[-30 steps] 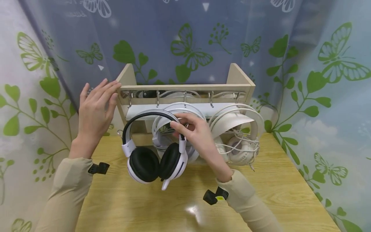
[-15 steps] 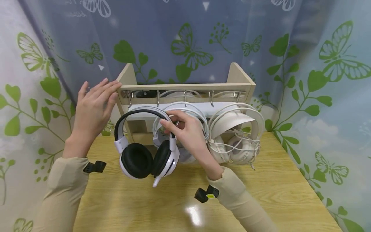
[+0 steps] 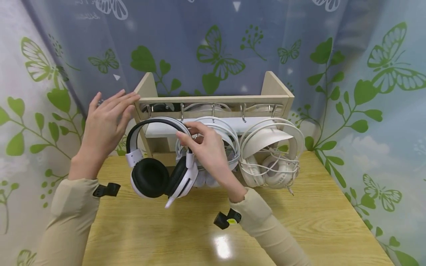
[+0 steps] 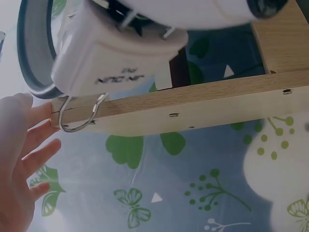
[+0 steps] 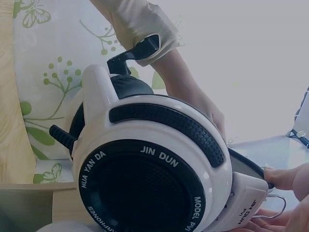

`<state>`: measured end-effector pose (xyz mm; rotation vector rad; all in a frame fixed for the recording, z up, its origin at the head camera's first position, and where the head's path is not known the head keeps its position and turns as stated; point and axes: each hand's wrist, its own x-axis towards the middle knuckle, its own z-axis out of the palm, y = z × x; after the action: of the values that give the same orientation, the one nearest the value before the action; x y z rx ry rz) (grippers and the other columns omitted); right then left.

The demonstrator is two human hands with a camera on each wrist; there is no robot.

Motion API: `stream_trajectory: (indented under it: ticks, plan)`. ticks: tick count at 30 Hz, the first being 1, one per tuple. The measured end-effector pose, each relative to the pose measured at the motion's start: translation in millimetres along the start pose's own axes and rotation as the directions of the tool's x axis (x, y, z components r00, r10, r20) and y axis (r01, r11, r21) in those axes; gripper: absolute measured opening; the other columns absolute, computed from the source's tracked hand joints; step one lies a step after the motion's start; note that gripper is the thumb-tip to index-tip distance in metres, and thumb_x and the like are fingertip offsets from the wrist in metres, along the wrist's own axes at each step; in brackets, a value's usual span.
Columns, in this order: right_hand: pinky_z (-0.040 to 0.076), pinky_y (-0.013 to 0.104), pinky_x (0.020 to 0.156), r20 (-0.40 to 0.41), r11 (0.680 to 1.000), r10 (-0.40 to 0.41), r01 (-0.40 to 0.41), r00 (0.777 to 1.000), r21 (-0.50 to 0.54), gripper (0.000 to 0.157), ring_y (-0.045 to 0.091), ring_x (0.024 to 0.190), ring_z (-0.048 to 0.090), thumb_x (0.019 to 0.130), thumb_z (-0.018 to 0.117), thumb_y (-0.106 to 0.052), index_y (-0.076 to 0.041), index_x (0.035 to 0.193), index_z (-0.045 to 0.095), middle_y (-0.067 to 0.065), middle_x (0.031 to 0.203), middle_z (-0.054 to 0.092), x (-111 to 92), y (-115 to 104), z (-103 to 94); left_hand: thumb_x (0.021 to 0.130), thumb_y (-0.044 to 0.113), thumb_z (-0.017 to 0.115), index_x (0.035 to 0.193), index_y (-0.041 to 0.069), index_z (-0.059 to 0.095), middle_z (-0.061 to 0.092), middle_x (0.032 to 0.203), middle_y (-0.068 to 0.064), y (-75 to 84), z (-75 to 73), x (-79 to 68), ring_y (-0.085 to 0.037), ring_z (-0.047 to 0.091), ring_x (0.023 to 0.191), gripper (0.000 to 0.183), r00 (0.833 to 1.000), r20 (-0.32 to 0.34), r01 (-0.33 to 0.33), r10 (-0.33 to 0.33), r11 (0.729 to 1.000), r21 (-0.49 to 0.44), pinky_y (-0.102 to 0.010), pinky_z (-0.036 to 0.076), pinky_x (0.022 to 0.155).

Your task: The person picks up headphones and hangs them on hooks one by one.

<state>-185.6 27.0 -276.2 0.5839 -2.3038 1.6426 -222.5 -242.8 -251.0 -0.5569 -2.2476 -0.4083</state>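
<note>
White headphones with black ear pads (image 3: pixel 151 177) hang from my right hand (image 3: pixel 208 149), whose thumb and fingers pinch the right side of the headband. They are in front of the left part of a pale wooden rack (image 3: pixel 213 99). In the right wrist view, one ear cup (image 5: pixel 145 186) shows lettering, and my right fingers and thumb (image 5: pixel 295 179) are at the band near a wire loop. My left hand (image 3: pixel 108 122) rests its extended fingers on the rack's upper left corner. The left wrist view shows those fingers (image 4: pixel 36 159) spread near the board's end.
Several metal hooks (image 3: pixel 244 112) line the rack's front. White headphones (image 3: pixel 234 138) hang at the middle, partly behind my right hand. Another white pair (image 3: pixel 281 175), wrapped in its cable, hangs at the right. The rack stands on a wooden table (image 3: pixel 159 229) before a patterned curtain (image 3: pixel 186 37).
My right hand has moved left and slightly up with the headphones, closer to the rack's left end. My left hand stays at the corner, its wrist shifted slightly left.
</note>
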Motion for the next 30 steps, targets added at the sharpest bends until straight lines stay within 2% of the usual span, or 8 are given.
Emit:
stream_trajectory:
  ticks: [4,11,18,30]
  plan:
    - [0.046,0.022,0.061,-0.004,1.000,0.014,-0.014,1.000,0.010,0.041,0.021,0.077,0.075,0.096,0.072,-0.035,-0.012,0.129,0.068,0.001,0.098,0.075,1,0,3.6,0.108,0.024,0.051,0.142,0.018,0.061,0.058,0.145,-0.008,-0.9,-0.2,0.3,-0.030,0.048,0.140,0.036,1.000,0.016,0.008,-0.008,1.000,-0.003,-0.051,0.009,0.126]
    - [0.047,0.022,0.059,-0.012,0.999,0.035,-0.035,0.999,-0.014,0.045,0.010,0.075,0.071,0.095,0.072,-0.036,-0.012,0.132,0.066,0.002,0.104,0.074,1,1,11.7,0.108,0.024,0.051,0.142,0.017,0.062,0.059,0.145,-0.008,-1.2,-0.1,-0.5,-0.030,0.049,0.140,0.036,1.000,0.016,0.015,-0.015,1.000,-0.014,-0.052,0.009,0.125]
    - [0.046,0.022,0.061,-0.025,0.999,0.027,-0.028,0.999,-0.038,0.043,0.005,0.072,0.069,0.096,0.071,-0.039,-0.014,0.130,0.067,-0.001,0.103,0.074,0,6,21.7,0.107,0.024,0.054,0.140,0.016,0.063,0.059,0.144,-0.007,-0.3,0.3,-0.8,-0.030,0.050,0.139,0.036,1.000,-0.006,0.002,-0.002,1.000,-0.014,-0.051,0.011,0.125]
    - [0.050,0.024,0.070,-0.086,0.994,0.030,-0.039,0.996,-0.099,0.047,0.009,0.080,0.070,0.094,0.073,-0.040,-0.014,0.132,0.066,0.001,0.107,0.074,-4,10,38.8,0.107,0.023,0.054,0.140,0.015,0.063,0.059,0.144,-0.008,0.4,0.1,-0.5,-0.030,0.049,0.140,0.035,1.000,-0.009,-0.012,0.012,1.000,-0.001,-0.052,0.011,0.125]
